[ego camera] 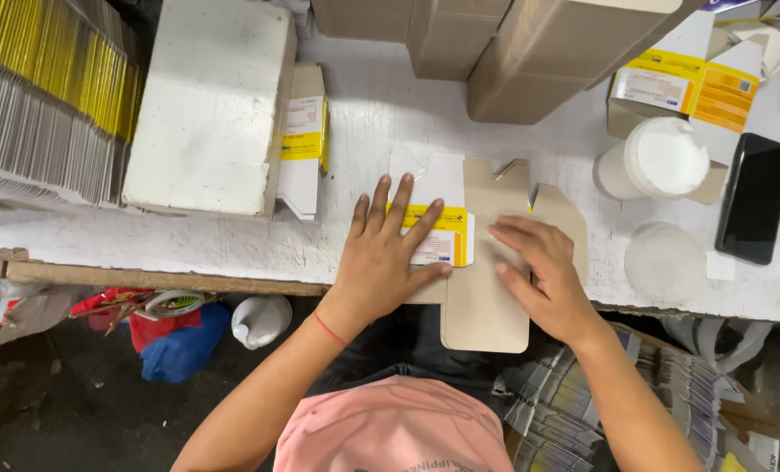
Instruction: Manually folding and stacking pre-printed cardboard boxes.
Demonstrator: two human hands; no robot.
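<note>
A flat, unfolded carton blank (486, 301), brown inside with a white and yellow printed flap (447, 229), lies on the white worktable (381, 114) and hangs over its front edge. My left hand (386, 253) rests flat on the printed flap, fingers spread. My right hand (543, 271) presses fingertips onto the brown panel beside it. Neither hand grips anything.
A white foam block (208, 100) and a stack of flat cartons (49, 96) sit at the left. Brown boxes (512, 44) stand at the back. A white tub (657, 159), a round lid (665, 260) and a black phone (753, 199) lie at the right. Another folded carton (304, 140) lies beside the block.
</note>
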